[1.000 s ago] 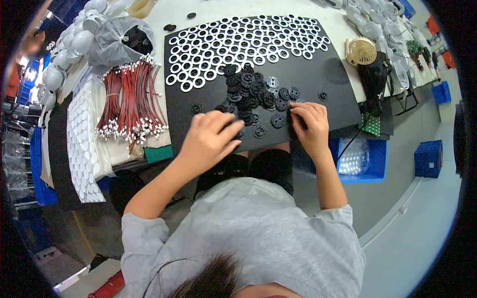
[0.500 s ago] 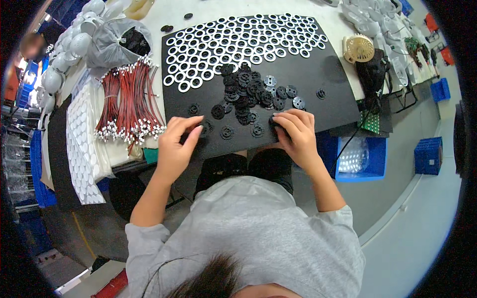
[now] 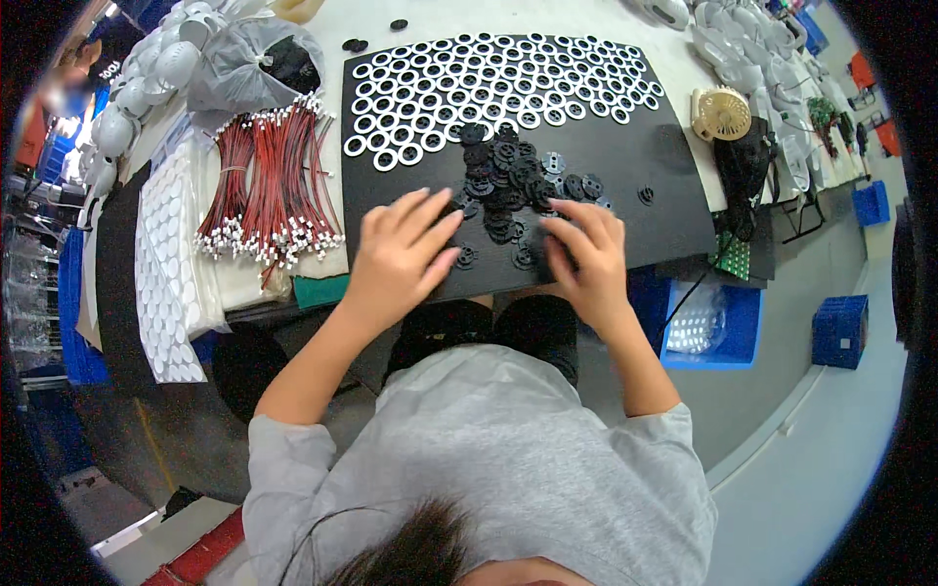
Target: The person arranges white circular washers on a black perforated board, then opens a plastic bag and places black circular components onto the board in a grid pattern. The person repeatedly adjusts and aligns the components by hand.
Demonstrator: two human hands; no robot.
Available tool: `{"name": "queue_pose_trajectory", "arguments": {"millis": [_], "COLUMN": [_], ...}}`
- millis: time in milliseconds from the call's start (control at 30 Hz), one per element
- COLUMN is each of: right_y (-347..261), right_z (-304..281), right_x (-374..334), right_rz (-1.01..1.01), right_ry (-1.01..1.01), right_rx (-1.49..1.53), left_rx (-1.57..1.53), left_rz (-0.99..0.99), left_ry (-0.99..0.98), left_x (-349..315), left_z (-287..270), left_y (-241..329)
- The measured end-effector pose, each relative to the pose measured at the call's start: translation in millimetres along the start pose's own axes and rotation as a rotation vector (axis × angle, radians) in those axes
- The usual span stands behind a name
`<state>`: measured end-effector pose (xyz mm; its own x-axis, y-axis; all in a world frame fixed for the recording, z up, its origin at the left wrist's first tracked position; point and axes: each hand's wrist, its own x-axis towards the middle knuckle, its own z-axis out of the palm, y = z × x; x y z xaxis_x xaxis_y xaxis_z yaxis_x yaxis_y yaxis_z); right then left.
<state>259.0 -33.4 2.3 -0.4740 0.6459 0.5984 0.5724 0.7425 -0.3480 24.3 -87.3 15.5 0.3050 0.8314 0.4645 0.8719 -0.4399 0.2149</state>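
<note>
Black discs lie heaped on the black mat; a brushing wrist might knock one off the near edge. The left hand is spread, seemingly empty; the right hand curls, its hold blurred, so I can't tell. Far left, a translucent bag holds black pieces; right, a blue bin holds clear plastic.
</note>
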Motion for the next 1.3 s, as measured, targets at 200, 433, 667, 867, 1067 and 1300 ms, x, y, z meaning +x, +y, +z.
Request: {"name": "queue_pose_trajectory", "arguments": {"millis": [200, 433, 667, 867, 1067, 1300], "right_y": [-22.6, -24.6, -30.4, -34.6, -45.0, -47.1], "right_z": [23.7, 30.5, 25.7, 23.9, 33.4, 49.4], "right_x": [3.5, -2.1, -8.7, -9.6, 9.9, 11.4], "right_rz": [-0.128, -0.169, -0.183, -0.215, -0.017, 0.037], "right_ry": [-0.102, -0.089, -0.1, -0.092, 0.001, -0.003], "right_rx": [0.078, 0.062, 0.036, 0.069, 0.138, 0.059], "left_rx": [0.033, 0.019, 0.058, -0.13, -0.222, -0.139], "left_rz": [0.035, 0.022, 0.093, -0.04, -0.242, -0.1], "left_ry": [-0.081, 0.039, 0.026, 0.139, 0.086, 0.158], "left_x": [-16.9, -6.8, 15.4, 8.5, 12.6, 13.4], "left_z": [4.1, -1.2, 24.2, 17.5, 13.5, 13.8], "left_y": [-2.5, -3.5, -3.6, -15.6, -24.0, -12.1]}}
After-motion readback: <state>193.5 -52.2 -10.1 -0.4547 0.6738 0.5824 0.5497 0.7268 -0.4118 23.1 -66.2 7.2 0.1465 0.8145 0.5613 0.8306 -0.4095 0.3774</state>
